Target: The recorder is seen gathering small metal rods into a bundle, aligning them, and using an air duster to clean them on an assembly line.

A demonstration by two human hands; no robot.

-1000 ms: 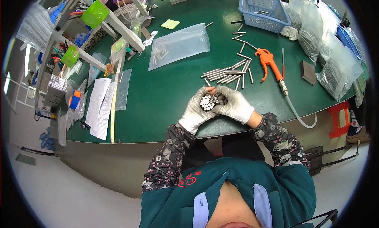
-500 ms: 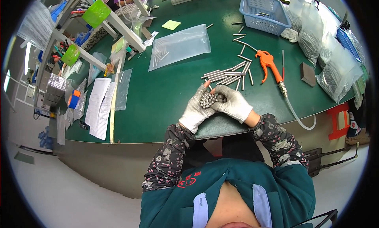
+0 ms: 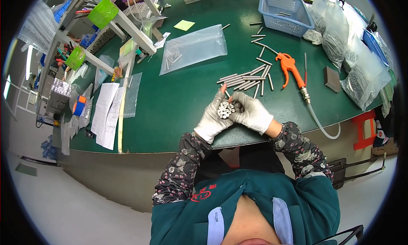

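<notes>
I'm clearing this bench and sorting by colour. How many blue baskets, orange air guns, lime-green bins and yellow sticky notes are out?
Blue baskets: 1 in full view; a second blue one at the right rim is partly hidden
Orange air guns: 1
Lime-green bins: 2
Yellow sticky notes: 1
Total: 5, or 6 with the partly hidden basket

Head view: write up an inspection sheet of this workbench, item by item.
Surface: green table, worn edge nearest the person.
Job's things: bundle of metal pins held end-up; loose pins lying beyond it.
Clutter: clear plastic bag, paper sheets, blue basket, filled bags.
Grippers: left hand and right hand, both gloved, cupped around the bundle.
Cables: pale hose running from the orange air gun over the table edge.
Surroundings: white rack with green bins, red stool.
</notes>
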